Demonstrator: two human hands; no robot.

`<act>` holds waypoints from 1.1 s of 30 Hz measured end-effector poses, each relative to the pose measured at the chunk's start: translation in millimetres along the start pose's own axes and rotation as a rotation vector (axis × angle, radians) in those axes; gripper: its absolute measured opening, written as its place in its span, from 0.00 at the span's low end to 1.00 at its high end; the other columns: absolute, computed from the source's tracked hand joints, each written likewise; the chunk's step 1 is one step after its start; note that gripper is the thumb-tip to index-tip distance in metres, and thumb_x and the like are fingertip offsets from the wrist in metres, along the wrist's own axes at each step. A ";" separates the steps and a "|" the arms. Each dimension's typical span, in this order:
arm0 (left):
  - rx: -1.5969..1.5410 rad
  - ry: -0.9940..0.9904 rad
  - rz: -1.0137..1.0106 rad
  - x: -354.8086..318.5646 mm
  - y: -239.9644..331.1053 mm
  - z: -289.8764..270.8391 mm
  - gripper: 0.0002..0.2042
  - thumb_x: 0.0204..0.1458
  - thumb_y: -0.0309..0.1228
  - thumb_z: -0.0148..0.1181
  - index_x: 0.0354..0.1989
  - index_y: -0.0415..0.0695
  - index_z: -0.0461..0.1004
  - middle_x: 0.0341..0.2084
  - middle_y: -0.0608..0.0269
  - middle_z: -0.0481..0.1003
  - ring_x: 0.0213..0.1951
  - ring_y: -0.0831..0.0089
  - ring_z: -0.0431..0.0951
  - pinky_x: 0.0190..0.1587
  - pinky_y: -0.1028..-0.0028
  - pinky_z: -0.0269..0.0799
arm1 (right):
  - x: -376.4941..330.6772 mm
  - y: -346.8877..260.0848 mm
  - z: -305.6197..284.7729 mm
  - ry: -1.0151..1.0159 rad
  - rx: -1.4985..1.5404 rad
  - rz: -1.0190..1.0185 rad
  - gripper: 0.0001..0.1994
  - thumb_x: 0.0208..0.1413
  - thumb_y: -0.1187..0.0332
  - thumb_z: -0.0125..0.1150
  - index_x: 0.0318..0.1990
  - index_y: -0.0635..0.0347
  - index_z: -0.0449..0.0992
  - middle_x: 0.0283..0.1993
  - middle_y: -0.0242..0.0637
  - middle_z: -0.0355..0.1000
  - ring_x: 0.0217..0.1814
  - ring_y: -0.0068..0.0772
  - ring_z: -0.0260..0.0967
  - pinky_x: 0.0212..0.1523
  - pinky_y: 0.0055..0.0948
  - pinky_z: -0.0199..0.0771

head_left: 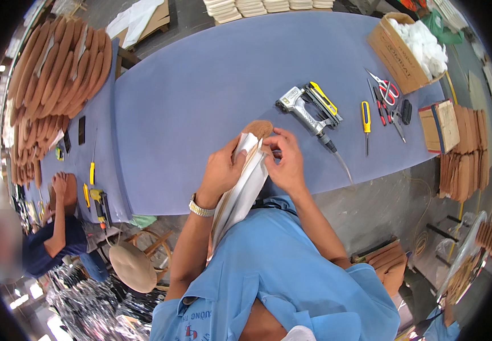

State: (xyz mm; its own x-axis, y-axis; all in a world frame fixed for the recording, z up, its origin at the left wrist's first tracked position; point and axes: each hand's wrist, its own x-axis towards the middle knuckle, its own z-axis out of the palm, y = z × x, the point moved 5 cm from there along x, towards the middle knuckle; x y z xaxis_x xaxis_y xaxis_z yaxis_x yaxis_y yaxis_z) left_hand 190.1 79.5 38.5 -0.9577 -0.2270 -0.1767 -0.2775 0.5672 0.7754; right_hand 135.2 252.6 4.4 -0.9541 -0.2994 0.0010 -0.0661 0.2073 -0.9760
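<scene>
A long, narrow upholstered pad (260, 127) with a brown cover and a white underside (247, 187) leans between my body and the near edge of the blue-covered table (200, 85). My left hand (223, 170) is closed around its left side, thumb on the white face. On the opposite edge, my right hand (284, 162) pinches the cover's border near the brown rounded end, fingers bent together. Just beyond my right hand a silver and black air staple gun (308, 111) lies on the table, its hose trailing toward me.
On the right lie a yellow screwdriver (366, 116), red-handled scissors (391, 94) and pliers (397, 122). Behind them stands a cardboard box (397, 59) of white stuffing. Brown pads (58, 62) are piled at the far left, near a co-worker's hands (59, 184). A round stool (132, 266) stands lower left.
</scene>
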 end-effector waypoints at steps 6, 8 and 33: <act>0.094 0.126 -0.031 9.7 10.0 -4.2 0.18 0.71 0.39 0.49 0.53 0.38 0.80 0.26 0.41 0.79 0.29 0.47 0.81 0.34 0.58 0.75 | 11.7 -7.4 3.4 -0.040 -0.103 -0.076 0.15 0.49 0.81 0.56 0.43 0.58 0.81 0.72 0.51 0.65 0.44 0.42 0.78 0.37 0.34 0.76; 0.120 0.102 -0.137 5.4 17.2 1.6 0.17 0.70 0.35 0.51 0.55 0.36 0.79 0.33 0.38 0.81 0.36 0.44 0.83 0.40 0.55 0.77 | 14.9 -0.2 3.0 -0.059 -0.048 -0.007 0.12 0.49 0.81 0.56 0.40 0.58 0.81 0.73 0.51 0.65 0.44 0.43 0.78 0.38 0.35 0.76; -0.430 -0.408 0.136 0.8 -41.1 12.6 0.48 0.56 0.50 0.70 0.78 0.38 0.52 0.78 0.39 0.49 0.80 0.45 0.45 0.78 0.48 0.43 | 27.6 -29.5 8.2 -0.222 -0.268 0.110 0.09 0.61 0.71 0.68 0.30 0.67 0.80 0.71 0.53 0.65 0.42 0.39 0.75 0.43 0.34 0.75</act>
State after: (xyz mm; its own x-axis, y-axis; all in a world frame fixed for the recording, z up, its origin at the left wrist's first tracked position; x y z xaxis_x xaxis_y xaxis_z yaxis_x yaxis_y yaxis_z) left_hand 199.7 66.0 -1.1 -0.9577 0.1952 -0.2114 -0.1771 0.1794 0.9677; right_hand 113.2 230.6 31.5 -0.8751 -0.4502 -0.1772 -0.0685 0.4779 -0.8758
